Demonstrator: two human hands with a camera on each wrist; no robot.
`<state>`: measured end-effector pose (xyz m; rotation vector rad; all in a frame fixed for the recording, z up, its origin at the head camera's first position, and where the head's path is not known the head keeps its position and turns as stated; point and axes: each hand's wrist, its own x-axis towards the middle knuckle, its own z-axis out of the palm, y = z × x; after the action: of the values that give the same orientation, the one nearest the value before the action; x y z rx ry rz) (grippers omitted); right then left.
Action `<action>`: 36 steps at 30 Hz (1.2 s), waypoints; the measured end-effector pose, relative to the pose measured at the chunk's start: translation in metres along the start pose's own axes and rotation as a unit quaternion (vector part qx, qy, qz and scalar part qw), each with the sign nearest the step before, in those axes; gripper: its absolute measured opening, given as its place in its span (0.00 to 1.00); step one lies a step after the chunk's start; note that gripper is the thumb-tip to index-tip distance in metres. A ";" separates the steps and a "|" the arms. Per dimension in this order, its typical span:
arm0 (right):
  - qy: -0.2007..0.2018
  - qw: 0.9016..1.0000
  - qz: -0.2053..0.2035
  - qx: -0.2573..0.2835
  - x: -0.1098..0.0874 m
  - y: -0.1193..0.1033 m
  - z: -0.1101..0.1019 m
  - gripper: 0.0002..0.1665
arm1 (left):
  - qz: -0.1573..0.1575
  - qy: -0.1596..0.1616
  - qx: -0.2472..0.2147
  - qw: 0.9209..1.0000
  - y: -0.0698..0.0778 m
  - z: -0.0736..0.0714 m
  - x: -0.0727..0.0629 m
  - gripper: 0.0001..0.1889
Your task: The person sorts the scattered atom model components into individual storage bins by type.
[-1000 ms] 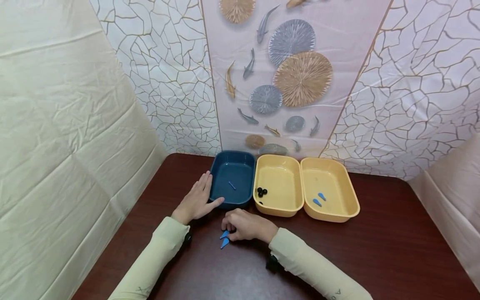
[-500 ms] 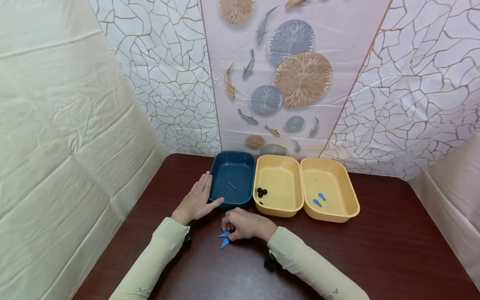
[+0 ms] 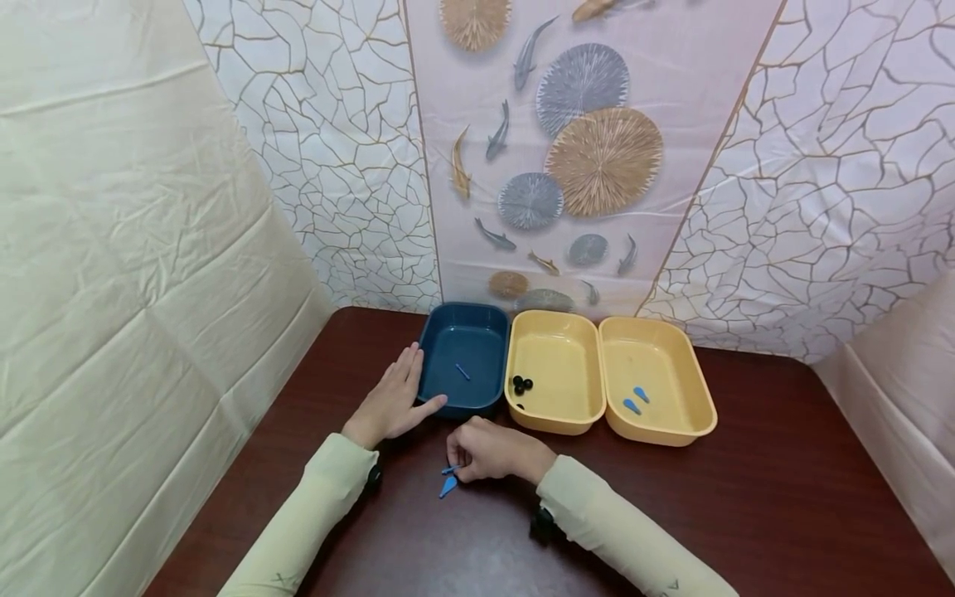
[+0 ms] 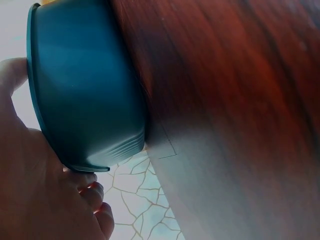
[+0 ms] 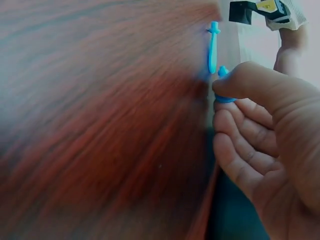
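Observation:
My right hand (image 3: 488,449) pinches a small blue teardrop-shaped piece (image 5: 226,99) between thumb and forefinger, close over the table. Much of that piece is hidden by the fingers. A second blue teardrop-shaped piece (image 3: 448,486) lies on the table just below the fingertips in the head view; the right wrist view shows it with a small peg end. At the dark blue tray (image 3: 464,408), my left hand (image 3: 388,402) rests against the left side and near corner, fingers straight and thumb spread along the near rim. Inside that tray is a thin blue stick-like piece (image 3: 462,371).
Beside the dark blue tray stand a middle yellow tray (image 3: 555,423) holding several small black round pieces (image 3: 520,385), and a right yellow tray (image 3: 664,435) with two blue teardrop-shaped pieces (image 3: 637,400). A patterned cloth (image 3: 552,249) hangs behind the dark wooden table (image 3: 783,481).
The blue piece in my right fingers has turned from lying flat to nearly edge-on. The left hand keeps its place at the dark blue tray.

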<state>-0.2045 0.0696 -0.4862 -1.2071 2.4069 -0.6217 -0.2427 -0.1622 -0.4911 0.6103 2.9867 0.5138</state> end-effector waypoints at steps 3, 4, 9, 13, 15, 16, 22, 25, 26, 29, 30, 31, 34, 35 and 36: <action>0.009 1.000 -0.012 -0.005 -0.007 -0.002 -0.003 0.09 | 0.001 -0.001 -0.003 1.000 0.000 0.000 0.001 0.54; 0.013 1.000 -0.018 -0.006 -0.009 -0.002 -0.005 0.09 | 0.002 0.001 -0.005 1.000 0.000 0.001 0.001 0.54; 0.042 0.998 -0.047 -0.015 -0.025 -0.007 -0.020 0.07 | 0.003 0.004 -0.006 1.000 -0.001 0.001 0.002 0.54; 0.061 0.997 -0.050 -0.020 -0.040 -0.009 -0.035 0.07 | 0.000 0.004 -0.004 1.000 0.000 0.001 0.002 0.55; 0.071 0.996 -0.050 -0.023 -0.047 -0.009 -0.043 0.07 | -0.003 0.005 -0.003 1.000 0.000 0.001 0.003 0.55; 0.076 0.996 -0.049 -0.020 -0.051 -0.009 -0.047 0.07 | -0.004 0.004 -0.002 1.000 0.000 0.001 0.003 0.55; 0.111 0.992 -0.047 -0.028 -0.075 -0.006 -0.072 0.08 | -0.004 0.004 -0.008 1.000 0.001 0.001 0.001 0.55; 0.130 0.990 -0.044 -0.031 -0.088 -0.003 -0.084 0.08 | 0.000 0.001 -0.013 1.000 0.001 0.000 0.000 0.55; 0.136 0.989 -0.042 -0.032 -0.092 -0.002 -0.088 0.07 | 0.000 0.000 -0.015 1.000 0.001 -0.001 -0.001 0.55; 0.154 0.987 -0.034 -0.035 -0.105 0.001 -0.099 0.07 | 0.000 -0.004 -0.021 1.000 0.002 -0.001 -0.002 0.55; 0.158 0.986 -0.029 -0.037 -0.110 0.002 -0.103 0.07 | 0.000 -0.004 -0.022 1.000 0.002 -0.001 -0.002 0.55; 0.162 0.986 -0.023 -0.041 -0.114 0.003 -0.108 0.07 | 0.000 -0.003 -0.024 1.000 0.001 -0.002 -0.002 0.55; 0.175 0.983 -0.009 -0.050 -0.127 0.006 -0.121 0.08 | 0.000 -0.001 -0.024 1.000 0.001 -0.002 -0.002 0.55; 0.178 0.983 -0.003 -0.054 -0.132 0.007 -0.126 0.08 | 0.001 -0.001 -0.023 1.000 0.001 -0.002 -0.001 0.55; 0.183 0.981 0.003 -0.062 -0.137 0.009 -0.131 0.09 | 0.001 -0.001 -0.023 1.000 0.001 -0.002 -0.001 0.55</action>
<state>-0.2005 0.2146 -0.3645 -1.2221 2.7886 -0.7589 -0.2418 -0.1623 -0.4889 0.6112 2.9633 0.5801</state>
